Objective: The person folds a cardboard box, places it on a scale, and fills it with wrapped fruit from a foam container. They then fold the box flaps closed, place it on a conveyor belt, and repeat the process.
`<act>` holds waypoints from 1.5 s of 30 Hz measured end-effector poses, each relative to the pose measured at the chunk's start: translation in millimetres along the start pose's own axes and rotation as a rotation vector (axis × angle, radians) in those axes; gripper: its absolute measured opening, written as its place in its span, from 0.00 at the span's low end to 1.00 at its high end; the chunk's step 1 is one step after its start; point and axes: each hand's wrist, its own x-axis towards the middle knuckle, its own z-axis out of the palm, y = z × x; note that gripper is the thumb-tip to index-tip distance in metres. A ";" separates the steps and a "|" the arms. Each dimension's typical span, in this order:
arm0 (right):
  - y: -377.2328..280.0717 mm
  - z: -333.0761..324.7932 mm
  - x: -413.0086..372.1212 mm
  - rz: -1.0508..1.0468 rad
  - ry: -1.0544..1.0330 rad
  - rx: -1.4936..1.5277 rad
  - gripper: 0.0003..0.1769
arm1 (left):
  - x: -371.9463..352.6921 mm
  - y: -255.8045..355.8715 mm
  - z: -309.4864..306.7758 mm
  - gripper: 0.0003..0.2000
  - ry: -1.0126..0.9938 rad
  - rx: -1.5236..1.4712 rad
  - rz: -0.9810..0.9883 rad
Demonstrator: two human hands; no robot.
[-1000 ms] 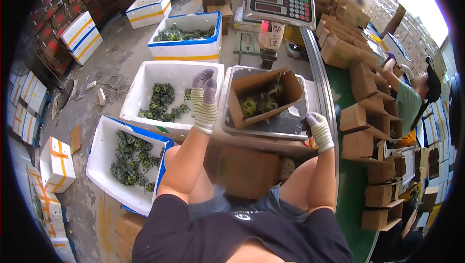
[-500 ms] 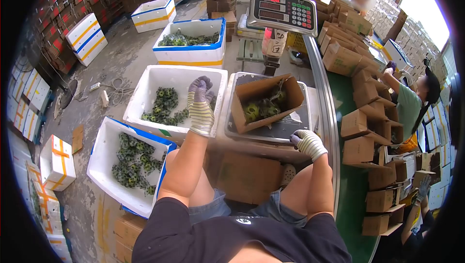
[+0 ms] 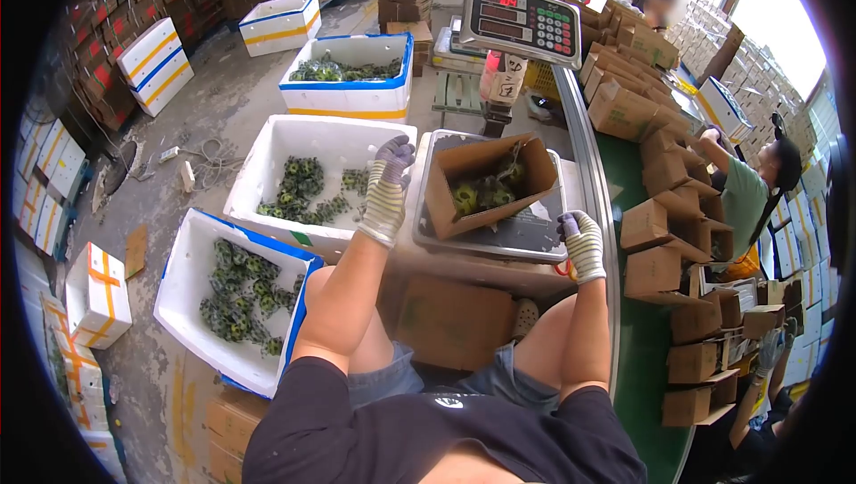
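Observation:
My left hand (image 3: 385,192), in a striped glove with a grey-purple fingertip area, hangs over the right rim of a white foam box (image 3: 254,168). Its fingers are curled together; what they hold, if anything, is hidden. Small bagged green fruits (image 3: 301,183) lie inside that box. To the right, a cardboard box (image 3: 459,227) with larger green fruits in clear bags (image 3: 481,197) stands tilted on a platform scale (image 3: 559,203). Beside the scale's front right corner is my right hand (image 3: 584,248), gloved alike, fingers curled. A thin red-orange loop (image 3: 563,268) shows by it.
The scale's display (image 3: 522,25) rises behind the cardboard box. A blue-edged foam box (image 3: 178,301) with bagged fruits stands at left, another (image 3: 348,101) behind. Past a metal rail (image 3: 596,154) are several open cartons (image 3: 655,225) and a person in green (image 3: 744,199).
My left hand has shifted slightly right, toward the scale. My right hand has risen a little, and the red-orange loop now shows beside it. The red digits on the display differ.

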 end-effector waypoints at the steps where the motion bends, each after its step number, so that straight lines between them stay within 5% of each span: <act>1: -3.0 -0.6 -1.0 0.014 0.003 0.029 0.10 | -0.9 -0.1 1.8 0.27 -0.010 0.032 0.005; 9: -10.5 -6.6 -3.2 0.109 0.054 0.540 0.08 | -7.0 12.8 6.9 0.32 -0.086 0.024 0.035; 14: -61.3 -15.1 23.5 -0.026 0.050 0.577 0.11 | -15.1 16.7 8.7 0.37 -0.200 0.153 -0.075; 16: -102.2 -10.7 37.0 -0.262 -0.052 0.419 0.12 | -15.4 14.0 9.0 0.41 -0.298 0.268 -0.119; 18: -149.7 5.1 41.5 -0.272 -0.249 0.278 0.12 | -4.3 -12.5 4.6 0.42 -0.333 0.225 -0.087; 20: -174.6 31.6 52.3 -0.630 -0.389 -0.292 0.12 | 7.7 -39.3 -0.7 0.42 -0.351 0.226 -0.057; 22: -193.5 59.4 66.7 -0.498 -0.429 -1.093 0.15 | 5.4 -47.0 -1.0 0.44 -0.322 0.260 -0.004; 24: -184.6 93.7 87.1 -0.369 -0.667 -1.375 0.15 | -1.2 -45.3 9.3 0.46 -0.285 0.219 0.007; 26: -173.5 119.4 84.1 -0.485 -0.832 -1.380 0.13 | -3.1 -43.0 17.0 0.44 -0.256 0.270 -0.009; 29: -119.6 133.8 101.2 -0.469 -0.917 -1.231 0.14 | 11.3 -88.4 12.5 0.32 -0.160 0.466 -0.011; 31: -155.7 102.8 74.8 -0.461 -0.837 -1.070 0.15 | 44.6 -134.9 -4.9 0.32 -0.182 0.143 -0.180; 33: -168.9 61.6 77.2 -0.605 -0.517 -0.611 0.14 | 28.4 -92.8 15.2 0.32 -0.129 0.236 -0.272; 34: -168.6 43.1 78.6 -0.302 -0.404 -0.182 0.14 | 19.4 -71.0 23.5 0.31 -0.187 0.181 -0.260; 35: -155.4 24.8 89.5 -0.324 -0.222 -0.083 0.13 | 12.1 -56.6 26.6 0.30 -0.239 0.126 -0.251; 36: -152.1 4.2 88.3 -0.091 -0.254 0.106 0.14 | 8.7 -51.1 25.7 0.28 -0.290 0.078 -0.244; 39: -79.6 4.3 89.6 0.122 -0.481 0.075 0.24 | 4.6 -43.5 30.8 0.30 -0.329 0.142 -0.290; 42: -83.5 34.2 50.9 -0.034 -0.423 -0.034 0.45 | 15.2 -72.7 24.0 0.30 -0.359 0.050 -0.292; 45: -41.2 38.2 61.8 0.122 -0.416 0.388 0.53 | 29.0 -103.6 -12.1 0.30 -0.377 0.047 -0.315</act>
